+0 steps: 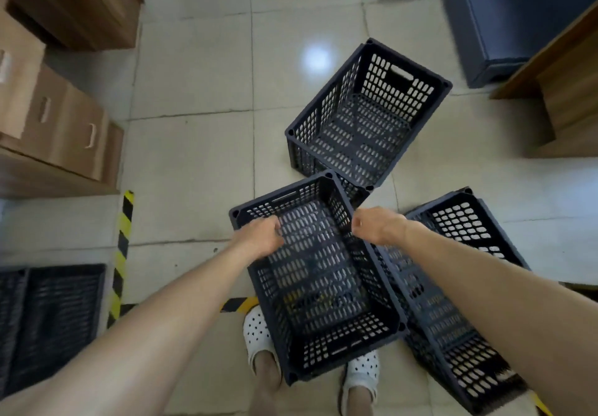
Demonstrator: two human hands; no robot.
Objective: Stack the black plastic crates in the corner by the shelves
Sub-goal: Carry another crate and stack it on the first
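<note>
Two hands grip one black crate [320, 273] by its long rims: left hand [260, 236] on the left rim, right hand [375, 224] on the right rim, both near the far end. Fingers of each hand are curled together over the rim edge, clamped on the plastic; fingertips reach inside the walls. Arms are extended forward and down, nearly straight, wrists turned inward toward each other.

Step in hand, as judged: lift and carry of this crate, which appears raised above the feet and the tiled floor [194, 156].

Just beyond the fingertips sits a second crate [365, 118], open side up. Right of the right hand, beneath the forearm, lies a third crate [459, 286]. Well left of the left hand, past the striped tape [123, 254], a dark crate stack [48, 318] waits.

Next move probably calls for turning left, keeping the crate level, and aligning corners over that stack.
</note>
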